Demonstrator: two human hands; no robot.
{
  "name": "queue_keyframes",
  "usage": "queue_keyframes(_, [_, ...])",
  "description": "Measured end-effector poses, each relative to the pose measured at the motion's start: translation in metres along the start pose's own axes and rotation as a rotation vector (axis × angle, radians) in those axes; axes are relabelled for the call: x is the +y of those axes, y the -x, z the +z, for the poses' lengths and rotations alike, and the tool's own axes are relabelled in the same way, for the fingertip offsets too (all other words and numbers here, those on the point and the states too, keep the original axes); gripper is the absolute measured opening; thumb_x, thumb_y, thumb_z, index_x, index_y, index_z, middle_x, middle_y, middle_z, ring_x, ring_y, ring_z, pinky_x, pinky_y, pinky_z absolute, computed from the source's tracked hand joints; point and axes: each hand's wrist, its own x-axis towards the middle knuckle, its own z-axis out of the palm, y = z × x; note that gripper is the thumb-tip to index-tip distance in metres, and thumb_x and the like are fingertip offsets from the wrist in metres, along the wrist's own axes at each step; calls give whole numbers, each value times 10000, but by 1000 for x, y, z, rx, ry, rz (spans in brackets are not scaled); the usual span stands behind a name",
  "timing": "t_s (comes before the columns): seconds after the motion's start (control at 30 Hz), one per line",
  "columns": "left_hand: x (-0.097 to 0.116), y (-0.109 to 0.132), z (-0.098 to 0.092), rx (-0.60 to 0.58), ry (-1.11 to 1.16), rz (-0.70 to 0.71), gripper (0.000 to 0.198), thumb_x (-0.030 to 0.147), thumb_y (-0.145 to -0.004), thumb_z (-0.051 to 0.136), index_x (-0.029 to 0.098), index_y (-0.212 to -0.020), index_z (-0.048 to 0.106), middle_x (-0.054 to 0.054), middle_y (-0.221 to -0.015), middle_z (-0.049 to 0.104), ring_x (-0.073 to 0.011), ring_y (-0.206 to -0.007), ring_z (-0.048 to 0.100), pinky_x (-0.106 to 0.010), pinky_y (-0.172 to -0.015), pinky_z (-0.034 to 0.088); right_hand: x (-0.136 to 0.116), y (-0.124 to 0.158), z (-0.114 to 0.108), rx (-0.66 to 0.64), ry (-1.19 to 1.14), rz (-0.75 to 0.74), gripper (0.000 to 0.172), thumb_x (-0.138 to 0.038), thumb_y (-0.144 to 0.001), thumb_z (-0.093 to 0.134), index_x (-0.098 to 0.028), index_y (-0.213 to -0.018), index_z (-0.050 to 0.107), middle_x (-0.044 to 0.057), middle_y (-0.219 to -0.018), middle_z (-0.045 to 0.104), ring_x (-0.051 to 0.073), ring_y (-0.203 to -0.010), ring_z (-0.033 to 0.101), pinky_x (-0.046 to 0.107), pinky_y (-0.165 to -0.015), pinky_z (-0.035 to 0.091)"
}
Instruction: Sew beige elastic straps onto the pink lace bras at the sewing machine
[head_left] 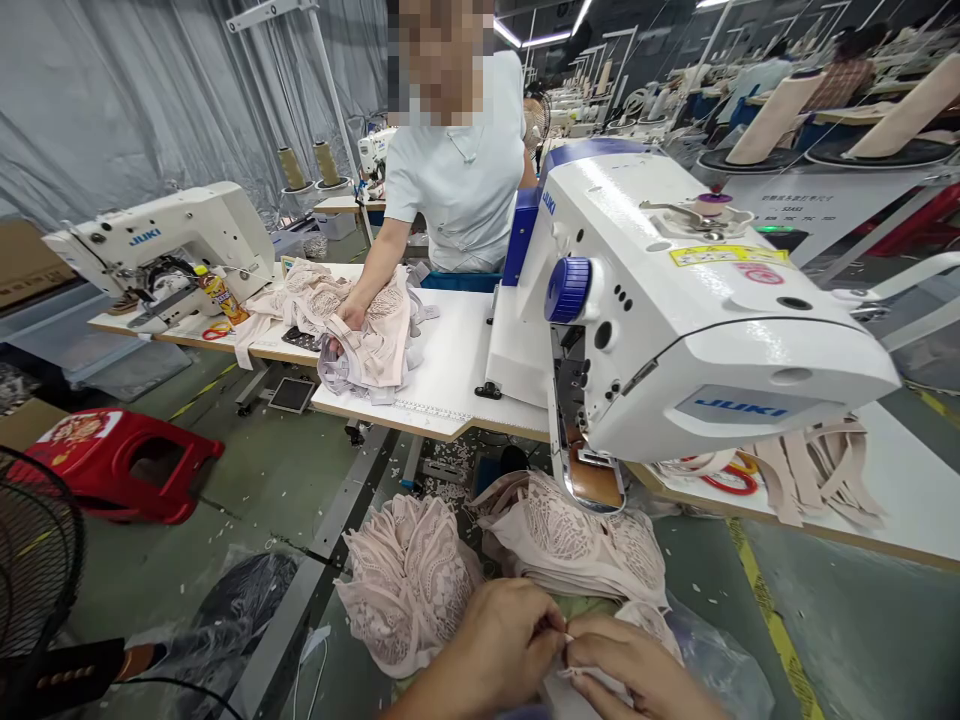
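Note:
My left hand (499, 640) and my right hand (634, 665) meet low in the view, fingers closed in a pinch. Between them is the edge of a pale fabric piece (574, 690), probably part of a bra, though my fingers hide most of it. Just beyond my hands lies a stack of beige lace bras (577, 530). Another bunch of lace bras (409, 580) is to the left of my left hand. Above the stack is the head of a white and blue JUKI sewing machine (712, 340).
Across the table a person (457, 180) handles a pile of bras (367, 340). A second sewing machine (165, 250), a yellow bottle (221, 295) and a red stool (124, 465) are left. Beige straps (817, 470) and red-handled scissors (731, 475) lie right. A fan (37, 550) stands lower left.

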Motion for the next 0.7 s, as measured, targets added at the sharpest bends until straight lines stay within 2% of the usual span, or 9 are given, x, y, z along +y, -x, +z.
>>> queue_keyframes(0.13, [-1, -4, 5, 45, -18, -52, 108, 119, -800, 555, 183, -854, 623, -38, -955, 626, -178, -927, 567, -286, -815, 434, 7, -7, 13, 112, -130, 125, 312, -384, -956, 499, -198, -768, 664, 63, -797, 683, 202, -790, 678, 285, -723, 523])
queue_keyframes(0.27, [-11, -9, 21, 126, 379, -164, 112, 92, -770, 561, 152, -846, 619, -14, -829, 604, -132, -767, 567, -253, -712, 455, 8, -12, 15, 205, -205, 174, 274, -422, -910, 571, -207, -794, 694, 65, -852, 723, 217, -841, 693, 294, -785, 535])
queue_keyframes(0.33, [-17, -13, 17, 157, 500, -195, 112, 113, -788, 582, 145, -881, 637, -12, -803, 629, -128, -741, 592, -244, -695, 481, 8, -13, 15, 203, -203, 174, 283, -439, -905, 577, -210, -786, 693, 64, -846, 722, 214, -832, 689, 291, -781, 535])
queue_keyframes(0.37, [-19, -15, 7, 203, 506, -198, 119, 136, -810, 589, 149, -914, 645, -22, -834, 652, -136, -773, 614, -253, -720, 499, 8, -13, 15, 195, -201, 176, 294, -449, -906, 572, -211, -779, 689, 63, -838, 717, 211, -821, 685, 289, -773, 535])
queue_keyframes(0.4, [-23, -18, -7, 273, 489, -199, 128, 165, -836, 591, 158, -950, 649, -35, -888, 672, -148, -825, 632, -266, -756, 513, 9, -13, 15, 186, -202, 177, 308, -459, -910, 563, -212, -772, 683, 62, -826, 711, 207, -803, 680, 286, -762, 534])
queue_keyframes(0.47, [-33, -28, -48, 468, 445, -235, 156, 251, -911, 552, 188, -1016, 649, -61, -996, 684, -171, -896, 644, -299, -793, 525, 11, -13, 18, 166, -210, 185, 334, -477, -921, 539, -212, -767, 673, 58, -802, 696, 196, -759, 666, 279, -738, 533])
queue_keyframes(0.53, [-50, -43, -100, 659, 389, -278, 202, 317, -941, 525, 203, -1072, 628, -80, -1019, 672, -183, -871, 643, -302, -724, 529, 14, -12, 23, 147, -221, 199, 349, -488, -930, 523, -213, -770, 666, 55, -792, 684, 189, -741, 659, 268, -719, 532])
queue_keyframes(0.6, [-70, -63, -154, 822, 317, -288, 266, 359, -956, 513, 215, -1165, 594, -88, -1059, 663, -190, -885, 646, -310, -732, 528, 17, -11, 28, 132, -239, 197, 365, -499, -930, 522, -212, -747, 653, 50, -768, 668, 183, -717, 651, 252, -684, 529])
queue_keyframes(0.7, [-101, -103, -222, 996, 211, -279, 289, 313, -973, 502, 199, -1228, 577, -110, -1173, 644, -214, -1066, 624, -353, -902, 511, 21, -12, 35, 126, -268, 196, 374, -513, -917, 544, -213, -720, 650, 47, -739, 654, 181, -690, 645, 238, -649, 526])
